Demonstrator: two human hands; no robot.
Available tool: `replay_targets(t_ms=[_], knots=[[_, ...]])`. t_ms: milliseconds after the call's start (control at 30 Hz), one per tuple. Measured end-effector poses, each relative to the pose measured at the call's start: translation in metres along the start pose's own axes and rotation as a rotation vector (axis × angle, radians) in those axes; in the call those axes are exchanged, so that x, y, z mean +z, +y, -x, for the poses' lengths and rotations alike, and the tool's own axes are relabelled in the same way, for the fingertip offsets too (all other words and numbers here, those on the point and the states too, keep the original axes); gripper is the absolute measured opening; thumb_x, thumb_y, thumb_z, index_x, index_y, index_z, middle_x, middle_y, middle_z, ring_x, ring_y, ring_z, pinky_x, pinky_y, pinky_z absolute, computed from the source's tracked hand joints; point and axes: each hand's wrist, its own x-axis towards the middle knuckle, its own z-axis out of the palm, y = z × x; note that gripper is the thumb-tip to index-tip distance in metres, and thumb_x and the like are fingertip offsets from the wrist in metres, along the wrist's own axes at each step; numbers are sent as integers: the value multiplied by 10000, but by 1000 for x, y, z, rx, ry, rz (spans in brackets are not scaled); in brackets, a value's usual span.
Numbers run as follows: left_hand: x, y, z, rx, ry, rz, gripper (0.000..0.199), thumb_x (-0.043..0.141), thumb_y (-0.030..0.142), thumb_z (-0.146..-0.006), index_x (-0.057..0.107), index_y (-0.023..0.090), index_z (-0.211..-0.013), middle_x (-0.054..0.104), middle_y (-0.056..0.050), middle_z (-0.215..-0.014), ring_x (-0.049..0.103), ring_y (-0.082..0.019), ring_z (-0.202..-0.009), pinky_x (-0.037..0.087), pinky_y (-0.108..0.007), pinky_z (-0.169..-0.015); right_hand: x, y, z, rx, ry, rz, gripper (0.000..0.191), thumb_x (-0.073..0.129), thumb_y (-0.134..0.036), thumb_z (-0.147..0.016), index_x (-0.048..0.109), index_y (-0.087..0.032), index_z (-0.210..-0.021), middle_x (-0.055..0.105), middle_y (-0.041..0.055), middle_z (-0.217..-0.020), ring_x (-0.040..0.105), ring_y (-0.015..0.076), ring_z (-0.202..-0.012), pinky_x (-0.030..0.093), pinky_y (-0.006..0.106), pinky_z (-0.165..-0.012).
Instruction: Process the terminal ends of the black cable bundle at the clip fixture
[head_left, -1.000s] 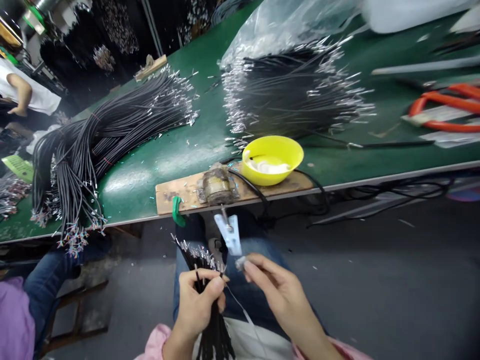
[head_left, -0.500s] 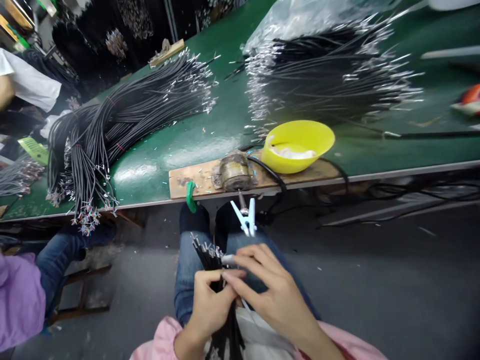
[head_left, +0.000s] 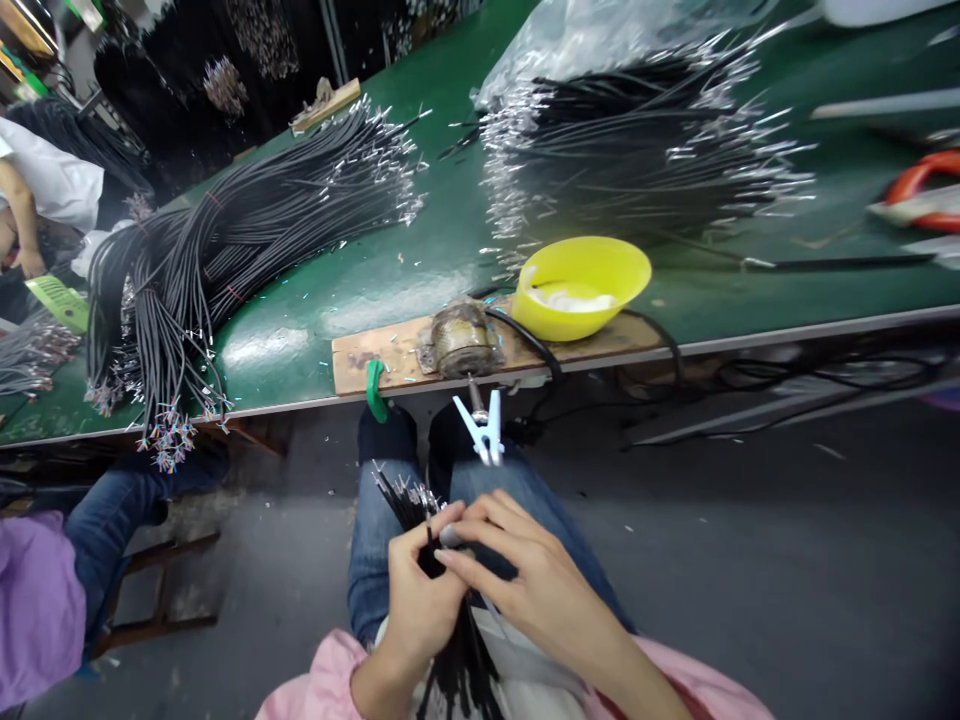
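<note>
Above my lap, my left hand (head_left: pixel 424 590) is closed around a bundle of black cables (head_left: pixel 466 665). The bundle's stripped, silvery ends fan out past the fingers, and its lower part hangs down over a white cloth. My right hand (head_left: pixel 517 565) meets it from the right, thumb and fingertips drawn together at the left index finger. A grey cover (head_left: pixel 450 536) sits on one right fingertip. Whatever lies between those right fingertips is hidden. Just beyond the hands, a light blue clothes peg (head_left: pixel 486 432) is at the shaft of a small motor (head_left: pixel 460 340).
The motor sits on a wooden board (head_left: pixel 352 365) with a green clip (head_left: pixel 376 390) at the table edge. Beside it is a yellow bowl (head_left: pixel 581 290) with white material. Black cable piles (head_left: pixel 255 220) cover the green table (head_left: pixel 442 230). Red-handled pliers (head_left: pixel 919 195) lie right. Co-workers sit left.
My left index finger has lifted and straightened along the cables. The right fingertips have shifted slightly down and left against it. The view has moved a little; a co-worker's hand at left now reaches a green tag.
</note>
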Motion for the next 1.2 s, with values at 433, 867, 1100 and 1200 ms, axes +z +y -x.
replay_targets(t_ms=[433, 867, 1100, 1200], knots=[[4, -2, -2, 21, -74, 18, 49, 620, 149, -655, 656, 123, -677, 696, -67, -782, 624, -212, -785, 485, -353, -815, 3, -3, -3, 58, -19, -78, 249, 521, -216, -829, 522, -203, -580, 539, 2, -559, 520, 162, -553, 434, 266, -529], [0, -6, 2, -122, -10, 172, 486, 726, 599, -494, 513, 163, -463, 466, 34, -366, 398, -87, -368, 322, -230, -427, -5, 9, -4, 203, 80, -286, 265, 558, -366, -809, 579, -195, -608, 534, -12, -545, 523, 142, -504, 434, 237, -489], [4, -3, -2, -123, 33, 181, 447, 725, 566, -511, 521, 168, -504, 464, 47, -380, 419, -97, -371, 347, -235, -424, -3, 5, -7, 133, 161, -210, 334, 542, -245, -819, 465, -201, -497, 438, -41, -475, 430, 112, -441, 363, 221, -425], [6, -5, -4, -92, 20, 187, 448, 704, 571, -554, 518, 168, -490, 455, 49, -379, 410, -95, -371, 349, -237, -422, 2, 2, -7, 70, 264, -172, 314, 542, -174, -812, 471, -199, -506, 441, -40, -474, 420, 108, -440, 349, 219, -420]])
